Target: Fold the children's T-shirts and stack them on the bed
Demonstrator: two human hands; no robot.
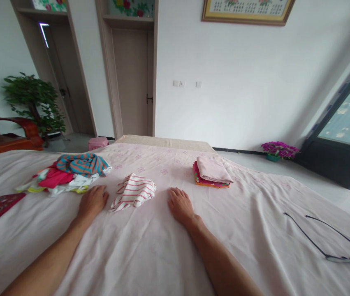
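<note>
Across the lower half of the frame we had the pale sheet (150, 255), whose loose creases, we judged, could drag everything askew if a palm slid over them. Left of centre, the tangled heap of clothes (70, 174) could shed a piece, because the left hand (93, 201) lay just beside its edge. Right of centre, the folded stack (213, 170) might slump if the right hand (180, 204) brushed it. The crumpled striped garment (134, 190) sat mid-frame between our hands; grabbed by one end, it could twist further. Both hands lay palm down, fingers loosely extended, gripping nothing. Around us, a wooden armchair (28, 125) stood well apart at the left edge; a dark red patterned object (0, 209) at lower left crowded the left arm's side, and at lower right unfolded glasses (338, 259) lay where a wide sweep could knock them
</note>
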